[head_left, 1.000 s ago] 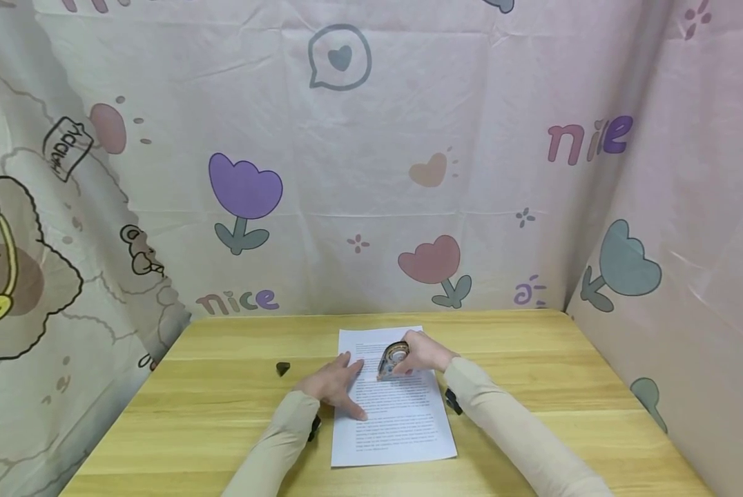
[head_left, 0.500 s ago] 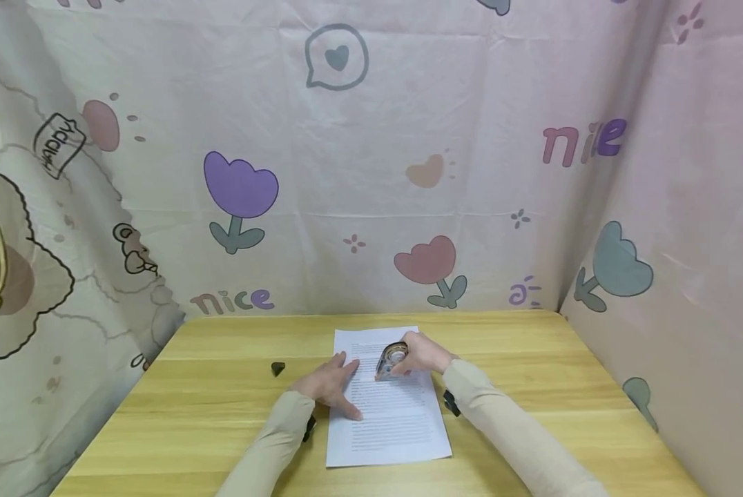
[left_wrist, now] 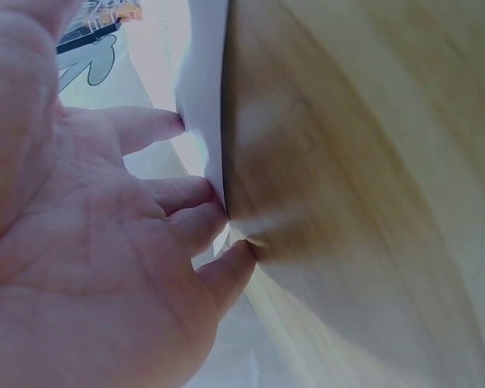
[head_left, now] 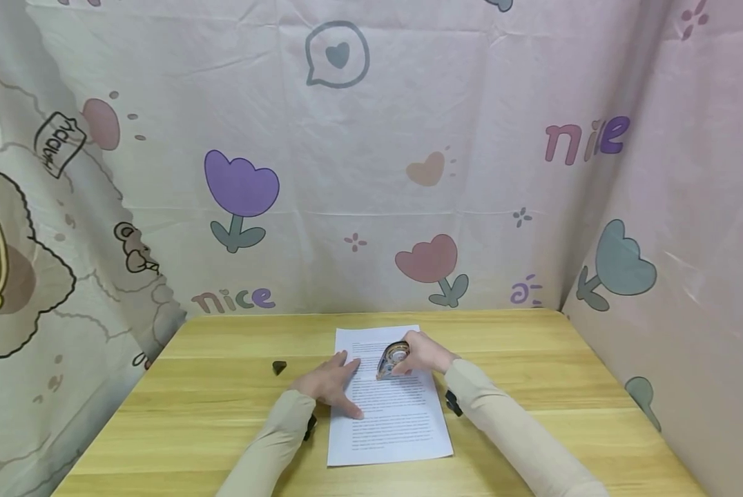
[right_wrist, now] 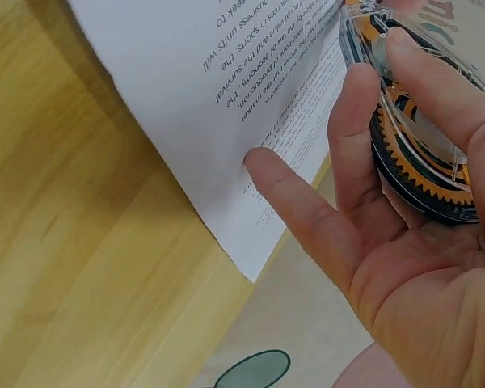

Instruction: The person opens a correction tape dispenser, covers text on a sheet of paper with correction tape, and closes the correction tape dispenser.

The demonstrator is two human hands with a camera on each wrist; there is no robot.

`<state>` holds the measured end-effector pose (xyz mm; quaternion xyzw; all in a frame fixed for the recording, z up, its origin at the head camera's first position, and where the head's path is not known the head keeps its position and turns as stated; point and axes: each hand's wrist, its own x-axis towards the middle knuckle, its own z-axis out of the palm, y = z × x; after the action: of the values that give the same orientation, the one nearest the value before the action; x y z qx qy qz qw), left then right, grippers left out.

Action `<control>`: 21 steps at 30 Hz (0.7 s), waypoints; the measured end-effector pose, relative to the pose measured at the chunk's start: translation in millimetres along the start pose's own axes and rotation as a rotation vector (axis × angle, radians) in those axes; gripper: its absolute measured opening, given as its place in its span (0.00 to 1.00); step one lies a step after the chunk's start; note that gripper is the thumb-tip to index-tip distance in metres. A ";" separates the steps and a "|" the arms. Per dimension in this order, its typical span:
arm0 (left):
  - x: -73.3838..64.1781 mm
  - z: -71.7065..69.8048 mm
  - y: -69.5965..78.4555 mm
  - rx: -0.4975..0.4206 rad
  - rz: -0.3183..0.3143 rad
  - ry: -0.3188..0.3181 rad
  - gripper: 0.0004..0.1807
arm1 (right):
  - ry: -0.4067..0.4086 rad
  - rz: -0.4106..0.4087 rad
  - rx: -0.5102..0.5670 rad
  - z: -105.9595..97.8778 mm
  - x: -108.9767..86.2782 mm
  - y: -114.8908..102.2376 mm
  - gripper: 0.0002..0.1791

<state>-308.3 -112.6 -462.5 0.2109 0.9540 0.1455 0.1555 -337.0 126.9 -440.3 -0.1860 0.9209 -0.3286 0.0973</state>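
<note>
We see the right hand (head_left: pixel 424 353) gripping a correction tape dispenser (head_left: pixel 393 359), its tip set on a printed sheet of paper (head_left: pixel 390 414) that lies on the wooden bench (head_left: pixel 533 386). The left hand (head_left: pixel 334 381) lies flat, fingers spread, pressing the sheet's left edge. A small dark cap (head_left: pixel 279 367) sits on the bench well to the left.
</note>
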 end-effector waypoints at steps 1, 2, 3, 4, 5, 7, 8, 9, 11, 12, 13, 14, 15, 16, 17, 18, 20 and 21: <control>0.5 0.3 0.0 -0.002 -0.001 0.000 0.63 | 0.001 -0.004 -0.001 -0.6 -0.4 0.0 0.13; 0.8 0.4 0.2 -0.003 -0.001 0.001 0.63 | 0.000 -0.003 -0.001 -1.1 -0.7 -0.2 0.13; 1.1 0.4 0.4 -0.008 -0.002 0.001 0.64 | -0.001 -0.004 -0.001 -1.6 -1.0 -0.1 0.13; 1.4 0.3 0.6 -0.009 -0.002 0.002 0.64 | -0.002 -0.005 0.002 -2.0 -1.1 0.1 0.13; 1.5 0.3 0.8 -0.012 -0.002 0.003 0.64 | -0.004 -0.004 0.008 -2.3 -1.1 0.6 0.13; 2.0 0.2 0.8 -0.013 0.001 0.007 0.63 | -0.006 0.008 0.024 -2.9 -0.9 1.5 0.13; 2.1 0.0 0.7 -0.012 0.002 0.008 0.63 | -0.009 0.014 0.032 -3.1 -0.7 2.1 0.13; 2.1 -0.1 0.6 -0.012 0.003 0.008 0.63 | -0.009 0.016 0.038 -3.3 -0.5 2.8 0.13; 1.8 -0.4 0.2 -0.014 0.001 0.009 0.63 | -0.009 0.017 0.045 -3.8 -0.2 3.9 0.13; 1.5 -0.5 0.0 -0.014 -0.001 0.009 0.63 | -0.008 0.017 0.043 -3.9 -0.2 4.2 0.13; 1.1 -0.5 -0.1 -0.017 -0.005 0.007 0.64 | -0.009 0.018 0.041 -4.0 -0.2 4.4 0.13; 0.7 -0.4 -0.2 -0.019 -0.010 0.005 0.64 | -0.009 0.018 0.038 -3.8 -0.1 4.7 0.13; 0.3 -0.3 -0.4 -0.023 -0.014 0.004 0.64 | -0.009 0.019 0.033 -3.6 -0.1 4.8 0.13; 0.1 -0.2 -0.7 -0.025 -0.016 0.003 0.64 | -0.010 0.021 0.026 -3.5 -0.2 4.9 0.13; -0.1 0.1 -0.9 -0.027 -0.018 0.002 0.64 | -0.011 0.024 0.019 -3.2 -0.2 5.1 0.13; -0.2 0.3 -1.1 -0.029 -0.018 0.002 0.64 | -0.012 0.031 0.013 -3.0 -0.1 5.4 0.13; -0.1 0.6 -1.5 -0.029 -0.017 0.004 0.64 | -0.012 0.044 0.002 -3.0 -0.2 5.7 0.13; -0.2 0.6 -1.6 -0.030 -0.017 0.004 0.64 | -0.011 0.048 -0.001 -3.2 -0.4 5.6 0.12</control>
<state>-308.5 -113.9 -463.6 0.2002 0.9538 0.1591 0.1579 -339.1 132.8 -441.4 -0.1657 0.9247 -0.3246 0.1099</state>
